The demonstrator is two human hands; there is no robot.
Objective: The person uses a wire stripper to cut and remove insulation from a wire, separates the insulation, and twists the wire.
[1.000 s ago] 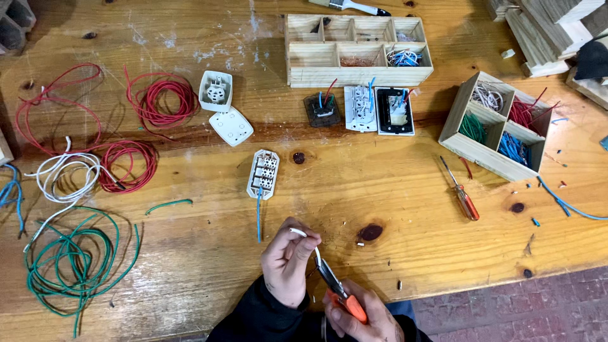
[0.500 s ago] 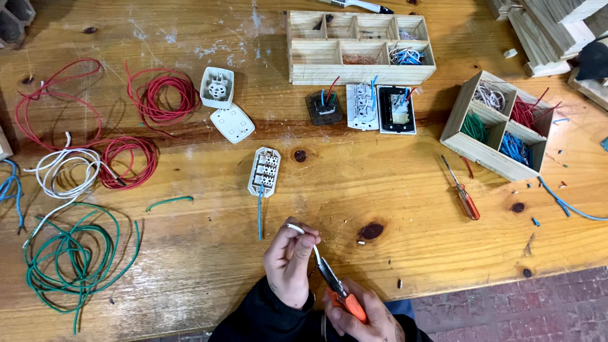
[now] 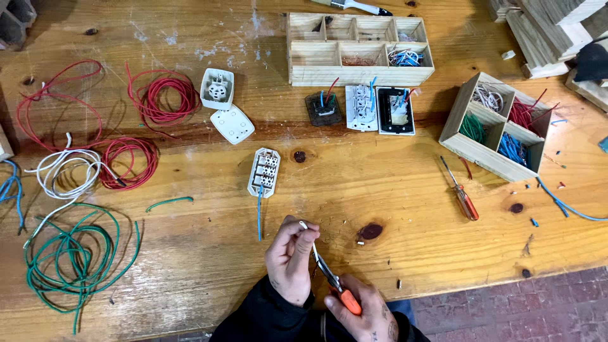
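Worn, knotty wood makes up the counter [image 3: 190, 253], scattered with wire offcuts and bordered by brick floor at the lower right. Nearest the camera, the left hand [image 3: 290, 259] pinches a short pale wire piece [image 3: 304, 225] between thumb and curled fingers [image 3: 303, 239], holding its end up just above the counter's front edge. The right hand [image 3: 364, 313] is closed around the orange handles of the pliers [image 3: 329, 273], whose slim metal tips reach up toward that wire; whether the tips actually bite it is too small to tell. To do this well, I judge the wire should be kept steady and the tool squeezed lightly near the tip, so only the covering is cut and not the core.

Just beyond the hands lies a white terminal block [image 3: 263, 171] with a blue wire [image 3: 259, 212] trailing toward the person. A green coil [image 3: 69, 266] sits at the left, with a white coil [image 3: 60, 171] and red coils [image 3: 161, 95] farther back. An orange-handled screwdriver [image 3: 461, 192] lies to the right, near a tilted wooden box [image 3: 494, 126] of coloured wires. Farthest off stands a partitioned wooden tray [image 3: 358, 47], with switch parts [image 3: 361, 107] just before it.
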